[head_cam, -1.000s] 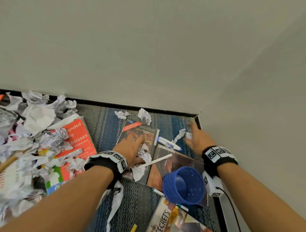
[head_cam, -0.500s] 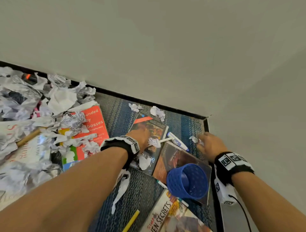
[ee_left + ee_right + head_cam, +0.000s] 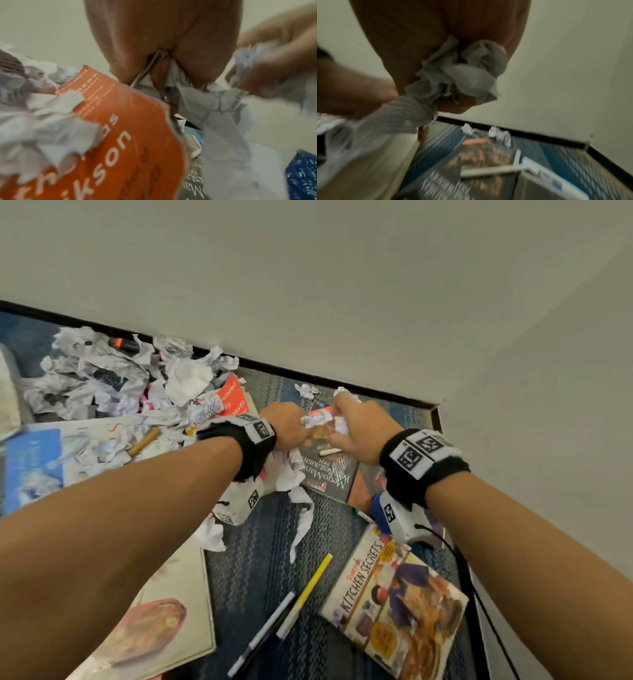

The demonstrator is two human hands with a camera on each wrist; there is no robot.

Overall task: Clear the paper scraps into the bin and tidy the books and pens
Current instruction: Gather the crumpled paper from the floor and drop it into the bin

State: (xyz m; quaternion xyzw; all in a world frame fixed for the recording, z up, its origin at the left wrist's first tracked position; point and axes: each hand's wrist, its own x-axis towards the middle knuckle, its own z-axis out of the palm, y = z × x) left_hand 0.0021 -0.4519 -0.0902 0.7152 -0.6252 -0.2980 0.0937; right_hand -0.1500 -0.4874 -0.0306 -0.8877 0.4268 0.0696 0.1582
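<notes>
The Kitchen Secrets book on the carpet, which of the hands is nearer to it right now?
Right. The right hand holds paper scraps above the Kitchen Secrets book, farther up the carpet; the left hand is farther left.

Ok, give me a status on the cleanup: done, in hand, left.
Done: nothing visibly.
In hand: the right hand and left hand each grip crumpled paper scraps.
Left: the big scrap pile, scattered books like Kitchen Secrets, and loose pens. The blue bin waits nearby.
</notes>
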